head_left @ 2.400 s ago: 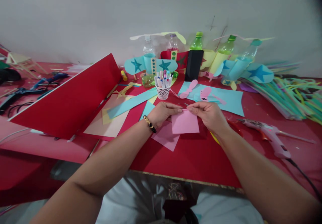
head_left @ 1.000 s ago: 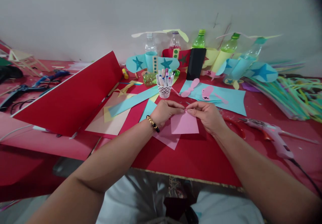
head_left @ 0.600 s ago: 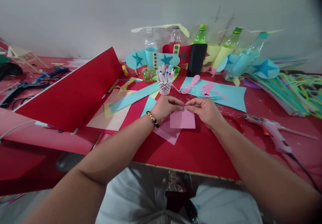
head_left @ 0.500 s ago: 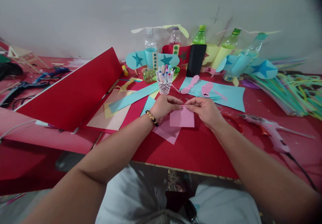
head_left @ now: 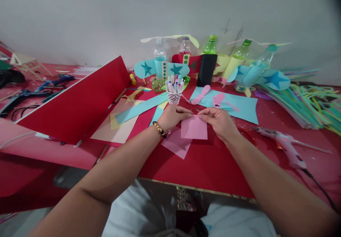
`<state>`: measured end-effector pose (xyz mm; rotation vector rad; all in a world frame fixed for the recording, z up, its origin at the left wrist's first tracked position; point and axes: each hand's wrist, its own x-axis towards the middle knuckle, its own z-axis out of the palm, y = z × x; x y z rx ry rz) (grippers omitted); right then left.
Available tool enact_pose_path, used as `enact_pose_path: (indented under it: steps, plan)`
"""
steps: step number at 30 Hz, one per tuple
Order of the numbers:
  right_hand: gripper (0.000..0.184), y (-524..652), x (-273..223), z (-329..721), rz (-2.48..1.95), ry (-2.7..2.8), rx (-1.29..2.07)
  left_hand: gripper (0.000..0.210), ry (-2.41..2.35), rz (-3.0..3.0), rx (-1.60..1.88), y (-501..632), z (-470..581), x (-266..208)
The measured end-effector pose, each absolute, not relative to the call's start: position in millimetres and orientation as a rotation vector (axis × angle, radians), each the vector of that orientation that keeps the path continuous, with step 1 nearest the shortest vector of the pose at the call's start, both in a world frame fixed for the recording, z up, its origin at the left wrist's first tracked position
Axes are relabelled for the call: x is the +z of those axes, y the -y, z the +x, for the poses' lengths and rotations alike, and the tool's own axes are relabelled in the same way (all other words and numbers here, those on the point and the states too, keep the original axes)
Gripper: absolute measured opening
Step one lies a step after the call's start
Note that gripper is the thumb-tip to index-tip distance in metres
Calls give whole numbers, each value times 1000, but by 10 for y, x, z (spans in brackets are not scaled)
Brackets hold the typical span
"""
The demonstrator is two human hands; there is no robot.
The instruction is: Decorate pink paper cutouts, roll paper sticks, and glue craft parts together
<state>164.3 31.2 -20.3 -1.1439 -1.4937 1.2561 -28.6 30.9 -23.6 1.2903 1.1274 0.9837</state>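
A small pink paper (head_left: 194,128) hangs between my two hands, its far edge rolled or folded over. My left hand (head_left: 172,117) pinches that edge at its left end, and a black and gold bracelet circles the wrist. At the right end, my right hand (head_left: 217,121) pinches the same edge between thumb and fingers. Below and to the left, a second pink sheet (head_left: 178,146) lies on the red board (head_left: 165,167). Just beyond my hands stands a patterned cup (head_left: 174,98) of markers.
A pink glue gun (head_left: 289,146) lies at right, near red-handled scissors (head_left: 247,135) partly behind my wrist. A red panel (head_left: 80,105) leans at left. Paper-decorated bottles (head_left: 160,64) and a black phone (head_left: 207,70) stand along the wall. Blue paper (head_left: 247,111) holds pink cutouts.
The view has tilted slightly upward, so everything sits a little lower in the picture. Both hands keep their pinch on the pink paper's far edge, which shows slightly more of its fold.
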Motion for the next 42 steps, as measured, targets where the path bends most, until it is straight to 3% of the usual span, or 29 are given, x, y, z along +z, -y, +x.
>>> enact_pose_path:
  steps: [42]
  plan:
    - [15, -331, -244, 1680, -1128, 1431, 1273, 17, -1091, 1022, 977, -293, -244, -233]
